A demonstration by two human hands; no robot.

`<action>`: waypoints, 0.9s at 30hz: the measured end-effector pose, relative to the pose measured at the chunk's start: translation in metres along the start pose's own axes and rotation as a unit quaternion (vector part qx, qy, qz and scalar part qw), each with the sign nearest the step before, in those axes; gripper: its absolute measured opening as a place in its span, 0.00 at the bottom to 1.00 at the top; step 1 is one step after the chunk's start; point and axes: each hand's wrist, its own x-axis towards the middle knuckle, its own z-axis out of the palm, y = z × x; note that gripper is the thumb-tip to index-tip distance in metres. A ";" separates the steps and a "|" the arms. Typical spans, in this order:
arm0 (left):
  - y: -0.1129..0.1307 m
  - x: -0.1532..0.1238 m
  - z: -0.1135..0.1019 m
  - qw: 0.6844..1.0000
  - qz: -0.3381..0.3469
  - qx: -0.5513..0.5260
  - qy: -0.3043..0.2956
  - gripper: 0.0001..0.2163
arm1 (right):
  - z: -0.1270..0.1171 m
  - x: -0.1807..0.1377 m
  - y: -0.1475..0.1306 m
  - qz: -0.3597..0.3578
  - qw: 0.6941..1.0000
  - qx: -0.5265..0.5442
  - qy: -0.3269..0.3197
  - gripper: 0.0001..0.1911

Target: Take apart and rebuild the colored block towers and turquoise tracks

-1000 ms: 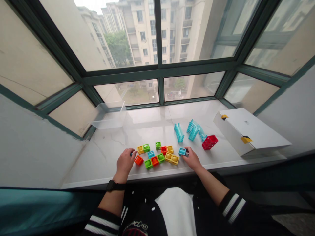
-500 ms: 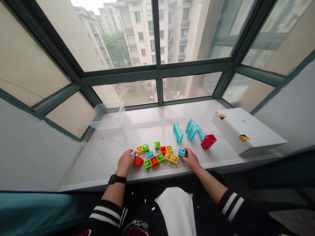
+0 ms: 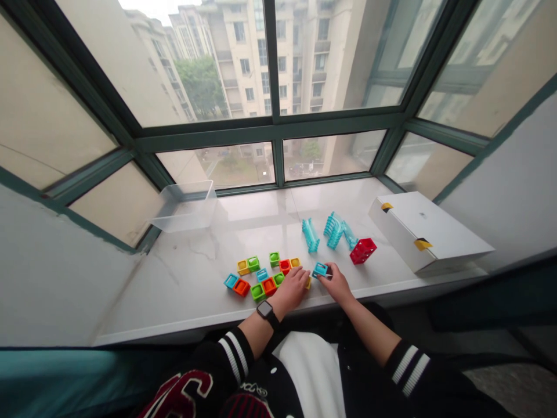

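Note:
My right hand (image 3: 337, 283) pinches a small blue block (image 3: 320, 269) with an open frame at the right end of a group of coloured toy blocks. My left hand (image 3: 292, 288) reaches across the group, fingers extended, over the yellow blocks (image 3: 308, 283), which it mostly covers; its fingertips are close to the held block, apart from it. Left of the wrist, a blue block (image 3: 231, 281) and a red-orange block (image 3: 241, 287) sit end to end. Green (image 3: 257, 291), orange (image 3: 269, 285) and other yellow blocks (image 3: 242, 267) lie in short rows between.
Translucent turquoise track-like pieces (image 3: 310, 235) and a red holed piece (image 3: 363, 251) lie beyond my right hand. A white box (image 3: 430, 229) with yellow-black tabs stands at the right. A clear plastic bin (image 3: 187, 217) is at the back left of the marble sill (image 3: 174, 284), below the windows.
My left hand has left the blue and red-orange blocks at the left end and swung right over the yellow blocks. My right hand still holds its blue block, now slightly tilted.

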 end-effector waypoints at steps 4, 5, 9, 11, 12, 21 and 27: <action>-0.005 -0.002 0.013 0.999 -0.026 -0.040 0.014 0.20 | -0.014 -0.005 0.005 0.020 0.999 0.023 0.014 0.24; -0.005 -0.004 0.014 0.997 -0.039 -0.064 0.028 0.20 | -0.016 -0.005 0.006 0.027 0.999 0.029 0.016 0.24; -0.007 -0.007 0.015 0.973 -0.084 -0.195 0.091 0.20 | -0.017 -0.005 0.006 0.040 0.998 0.053 0.017 0.26; -0.007 -0.006 0.015 0.956 -0.102 -0.249 0.115 0.20 | -0.015 -0.005 0.004 0.036 0.997 0.063 0.008 0.26; -0.008 -0.005 0.014 0.949 -0.114 -0.266 0.124 0.20 | -0.013 -0.005 0.003 0.032 0.997 0.067 0.003 0.26; -0.056 -0.029 -0.053 0.891 -0.217 -0.293 0.271 0.22 | -0.009 -0.008 0.002 0.009 0.997 0.075 -0.015 0.24; -0.109 -0.108 -0.092 0.895 -0.331 -0.089 0.285 0.19 | 0.003 0.001 -0.016 -0.057 0.996 0.056 -0.030 0.23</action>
